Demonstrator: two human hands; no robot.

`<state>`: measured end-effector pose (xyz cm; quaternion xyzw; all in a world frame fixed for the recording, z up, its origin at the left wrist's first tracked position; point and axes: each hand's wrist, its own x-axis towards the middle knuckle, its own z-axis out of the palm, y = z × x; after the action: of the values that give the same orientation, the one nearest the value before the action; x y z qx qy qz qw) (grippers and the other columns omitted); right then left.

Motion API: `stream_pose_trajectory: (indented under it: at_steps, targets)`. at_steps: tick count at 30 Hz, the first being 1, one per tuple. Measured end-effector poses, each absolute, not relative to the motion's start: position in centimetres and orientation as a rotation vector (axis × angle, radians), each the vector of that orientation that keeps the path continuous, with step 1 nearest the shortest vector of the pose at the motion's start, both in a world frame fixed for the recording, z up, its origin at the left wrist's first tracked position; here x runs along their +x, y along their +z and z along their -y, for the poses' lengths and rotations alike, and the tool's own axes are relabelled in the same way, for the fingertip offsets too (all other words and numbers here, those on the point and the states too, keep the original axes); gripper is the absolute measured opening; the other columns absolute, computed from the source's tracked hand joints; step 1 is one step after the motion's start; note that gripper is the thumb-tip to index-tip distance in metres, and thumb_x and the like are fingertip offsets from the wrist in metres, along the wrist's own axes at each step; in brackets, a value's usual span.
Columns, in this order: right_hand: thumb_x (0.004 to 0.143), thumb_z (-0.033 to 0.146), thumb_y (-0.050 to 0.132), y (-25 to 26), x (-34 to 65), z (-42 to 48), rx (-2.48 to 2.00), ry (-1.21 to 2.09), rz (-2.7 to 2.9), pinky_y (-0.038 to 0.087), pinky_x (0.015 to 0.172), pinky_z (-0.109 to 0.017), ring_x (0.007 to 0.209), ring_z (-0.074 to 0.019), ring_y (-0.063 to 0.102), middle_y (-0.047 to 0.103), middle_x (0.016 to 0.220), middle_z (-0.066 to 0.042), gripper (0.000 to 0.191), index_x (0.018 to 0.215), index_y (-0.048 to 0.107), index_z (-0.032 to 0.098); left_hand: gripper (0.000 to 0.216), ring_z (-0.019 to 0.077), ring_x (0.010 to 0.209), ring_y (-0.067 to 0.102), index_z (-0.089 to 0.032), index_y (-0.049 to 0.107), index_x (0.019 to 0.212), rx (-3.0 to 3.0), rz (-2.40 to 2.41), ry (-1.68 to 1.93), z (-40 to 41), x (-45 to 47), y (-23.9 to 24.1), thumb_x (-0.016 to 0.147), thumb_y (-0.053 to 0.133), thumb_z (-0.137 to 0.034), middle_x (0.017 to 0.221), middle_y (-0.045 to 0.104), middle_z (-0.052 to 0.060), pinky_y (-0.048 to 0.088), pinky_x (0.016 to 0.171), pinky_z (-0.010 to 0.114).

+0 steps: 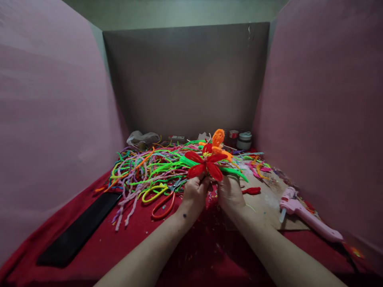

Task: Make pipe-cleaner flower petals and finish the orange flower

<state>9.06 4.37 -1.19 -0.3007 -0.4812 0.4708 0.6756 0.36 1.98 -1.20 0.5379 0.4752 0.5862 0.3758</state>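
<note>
A red pipe-cleaner flower [214,170] with a yellow centre stands upright between my two hands. My left hand [194,193] is closed at its base, thumb and fingers pinched together. Close beside it, my right hand [229,193] is also closed around the lower part, its fingertips partly hidden. Green pipe-cleaner leaves [235,172] stick out on both sides of the red petals. Just behind rises an orange pipe-cleaner flower [218,138]; whether it is joined to the red one I cannot tell. The stems are hidden by my hands.
Left lie many loose pipe cleaners [161,163], scissors [167,201] and a flat black case [80,229]. Right, a pink glue gun [308,215] rests on a cardboard sheet [266,207] near a red petal piece [251,191]. A lidded jar [244,140] stands behind; pink walls flank the table.
</note>
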Motion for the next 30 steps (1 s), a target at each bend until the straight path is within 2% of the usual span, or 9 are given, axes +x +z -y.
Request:
stream_pose_trajectory:
  at_steps: [4, 7, 11, 14, 16, 21, 25, 30]
  targets:
    - [0.069, 0.033, 0.058, -1.3, 9.0, -4.5, -0.687, 1.069, 1.053, 0.044, 0.066, -0.028, 0.070, -0.0175, 0.056, 0.066, 0.070, -0.003, 0.020, 0.077, 0.066, 0.016, 0.026, 0.0064, 0.043, 0.030, -0.017, 0.048, 0.053, 1.228, -1.087, 1.539, -1.8, 0.7, -1.5, 0.068, 0.058, -0.036, 0.046, 0.039, -0.005, 0.025, 0.044, 0.020]
    - [0.070, 0.035, 0.058, -1.5, 8.9, -4.4, -0.721, 1.058, 1.040, 0.044, 0.068, -0.028, 0.073, -0.0184, 0.056, 0.065, 0.070, -0.003, 0.020, 0.075, 0.067, 0.018, 0.025, 0.0049, 0.044, 0.029, -0.016, 0.049, 0.059, 1.069, -0.982, 1.556, -1.7, 1.2, -1.5, 0.066, 0.062, -0.036, 0.049, 0.039, -0.006, 0.024, 0.044, 0.019]
    - [0.070, 0.039, 0.056, -1.5, 8.7, -4.2, -0.805, 1.099, 1.012, 0.043, 0.058, -0.028, 0.061, -0.0172, 0.054, 0.060, 0.055, -0.001, 0.023, 0.065, 0.064, 0.018, 0.028, 0.0043, 0.046, 0.034, -0.015, 0.051, 0.067, 0.876, -0.908, 1.592, -1.6, 1.7, -1.1, 0.058, 0.069, -0.035, 0.053, 0.042, -0.006, 0.027, 0.045, 0.017]
    - [0.069, 0.037, 0.058, -0.9, 8.6, -4.0, -0.820, 1.083, 0.986, 0.041, 0.054, -0.026, 0.054, -0.0141, 0.052, 0.060, 0.056, 0.000, 0.021, 0.061, 0.061, 0.017, 0.034, 0.0045, 0.049, 0.038, -0.016, 0.050, 0.069, 0.771, -0.880, 1.595, -1.5, 2.1, -0.6, 0.052, 0.073, -0.034, 0.058, 0.045, -0.006, 0.031, 0.048, 0.017]
    - [0.067, 0.033, 0.060, -0.5, 8.5, -3.9, -0.788, 1.064, 0.966, 0.041, 0.054, -0.025, 0.053, -0.0126, 0.051, 0.060, 0.057, 0.001, 0.017, 0.062, 0.060, 0.017, 0.031, 0.0047, 0.049, 0.038, -0.016, 0.049, 0.069, 0.798, -0.888, 1.595, -1.4, 2.1, -0.3, 0.055, 0.071, -0.035, 0.059, 0.046, -0.005, 0.031, 0.048, 0.018]
    - [0.060, 0.023, 0.065, -0.5, 8.1, -4.6, -0.613, 1.171, 0.835, 0.041, 0.055, -0.024, 0.051, -0.0098, 0.049, 0.055, 0.055, 0.004, 0.009, 0.061, 0.058, 0.017, 0.029, 0.0045, 0.040, 0.027, -0.018, 0.041, 0.058, 1.003, -0.929, 1.543, -1.2, 1.7, -0.2, 0.067, 0.061, -0.036, 0.046, 0.035, -0.007, 0.020, 0.040, 0.019]
    - [0.057, 0.017, 0.064, -1.0, 7.9, -5.5, -0.539, 1.327, 0.783, 0.039, 0.050, -0.024, 0.048, -0.0090, 0.048, 0.054, 0.053, 0.005, 0.007, 0.060, 0.059, 0.016, 0.031, 0.0027, 0.035, 0.020, -0.018, 0.040, 0.059, 0.918, -0.888, 1.516, -1.6, 1.2, -0.6, 0.065, 0.065, -0.036, 0.042, 0.030, -0.010, 0.013, 0.038, 0.019]
    - [0.053, 0.012, 0.063, -0.8, 7.6, -5.9, -0.478, 1.471, 0.751, 0.037, 0.048, -0.021, 0.047, -0.0073, 0.046, 0.054, 0.053, 0.006, 0.010, 0.060, 0.057, 0.016, 0.039, 0.0004, 0.033, 0.018, -0.016, 0.042, 0.061, 0.777, -0.807, 1.495, -2.0, 0.6, -0.6, 0.059, 0.070, -0.043, 0.042, 0.035, -0.009, 0.012, 0.037, 0.016]
